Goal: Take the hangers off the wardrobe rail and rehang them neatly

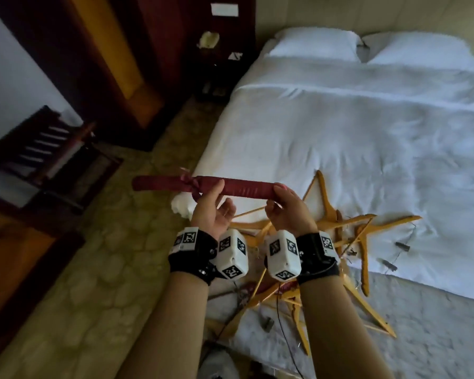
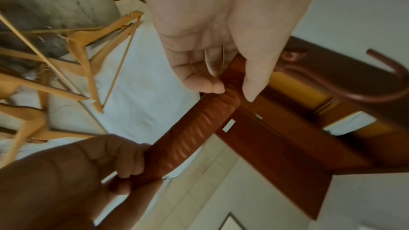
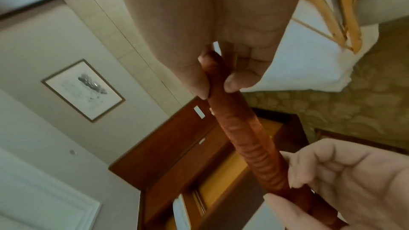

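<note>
A dark red padded hanger [image 1: 238,187] is held level above the near left corner of the bed. My left hand [image 1: 219,195] pinches it beside the ribbon bow near its middle. My right hand [image 1: 275,196] grips its right end. In the left wrist view my left hand [image 2: 233,93] pinches the ribbed padding [image 2: 194,139], and the red hook [image 2: 376,92] curves off to the right. The right wrist view has my right hand [image 3: 218,87] pinching the hanger [image 3: 250,144] at its tip. Several wooden hangers [image 1: 340,228] lie heaped on the bed below my wrists.
The white bed [image 1: 367,132] with two pillows fills the right. A dark wood wardrobe [image 1: 121,64] stands at the upper left, with a luggage rack [image 1: 47,149] to its left. Patterned carpet [image 1: 107,255] runs between them. Small clips [image 1: 402,246] lie on the sheet.
</note>
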